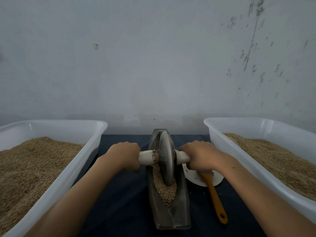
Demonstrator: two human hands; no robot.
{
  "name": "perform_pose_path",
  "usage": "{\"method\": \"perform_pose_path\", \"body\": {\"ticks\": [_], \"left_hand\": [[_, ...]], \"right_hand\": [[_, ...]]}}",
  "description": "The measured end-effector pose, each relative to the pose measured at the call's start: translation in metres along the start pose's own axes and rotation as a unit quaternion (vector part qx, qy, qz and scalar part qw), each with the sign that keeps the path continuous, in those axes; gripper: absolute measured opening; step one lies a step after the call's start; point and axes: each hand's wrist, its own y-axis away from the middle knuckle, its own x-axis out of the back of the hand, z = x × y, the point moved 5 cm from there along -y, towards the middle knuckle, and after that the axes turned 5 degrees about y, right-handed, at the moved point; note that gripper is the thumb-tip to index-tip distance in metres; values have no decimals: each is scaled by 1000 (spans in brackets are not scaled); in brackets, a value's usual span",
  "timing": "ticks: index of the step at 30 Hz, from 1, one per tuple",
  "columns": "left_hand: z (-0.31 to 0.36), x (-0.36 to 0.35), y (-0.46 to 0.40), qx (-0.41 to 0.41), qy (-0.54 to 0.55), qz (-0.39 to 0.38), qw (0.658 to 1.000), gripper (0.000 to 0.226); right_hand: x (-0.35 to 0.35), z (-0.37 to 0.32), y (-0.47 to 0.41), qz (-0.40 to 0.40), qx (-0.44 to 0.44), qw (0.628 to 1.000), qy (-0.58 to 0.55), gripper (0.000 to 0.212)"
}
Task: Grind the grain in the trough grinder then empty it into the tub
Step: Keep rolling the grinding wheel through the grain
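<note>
The left hand (125, 155) curls round the pale left handle (146, 157) of the grinding wheel (165, 158), and the right hand (199, 155) grips the matching right handle (183, 157). The wheel stands upright on edge in the metal trough grinder (168, 214), its lower rim bedded in the grain (165, 189) filling the groove. The trough lies lengthwise on a dark-covered table (123, 194). Just right of it sit a white plate (193, 177) and an orange-handled brush (216, 200). A white tub (77, 168) of grain flanks the left, another tub (227, 151) the right.
</note>
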Motion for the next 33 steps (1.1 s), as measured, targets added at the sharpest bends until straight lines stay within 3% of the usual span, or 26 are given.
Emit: {"method": "perform_pose_path", "body": {"ticks": [2, 5, 10, 12, 15, 18, 21, 25, 28, 33], "left_hand": [[0, 0, 0, -1, -1, 1, 1000, 43], [-1, 1, 0, 2, -5, 32, 999, 38], [4, 8, 2, -16, -41, 207, 977, 17], [4, 6, 2, -17, -28, 229, 973, 14], [-1, 3, -1, -9, -11, 200, 980, 15], [-4, 0, -2, 4, -2, 112, 994, 25], [-3, 0, 0, 17, -2, 34, 999, 36], [0, 1, 2, 23, -17, -8, 1000, 46], [0, 3, 3, 30, -20, 17, 999, 42], [5, 11, 3, 15, -37, 157, 987, 21]], "right_hand": [[-1, 0, -1, -1, 0, 1000, -1, 24], [-1, 0, -3, 69, -12, 997, 19, 19], [-8, 0, -4, 177, -49, 983, 23, 10], [-7, -1, -3, 200, -55, 978, 30, 12], [-4, -4, -2, 193, -43, 979, 42, 18], [1, -7, -1, 161, -30, 985, 55, 15], [3, -5, 0, 88, -17, 995, 36, 18], [1, -3, 1, 5, -6, 1000, 7, 19], [1, -3, 0, 41, -10, 999, 8, 18], [-5, 0, -5, 122, -32, 992, 1, 9]]}}
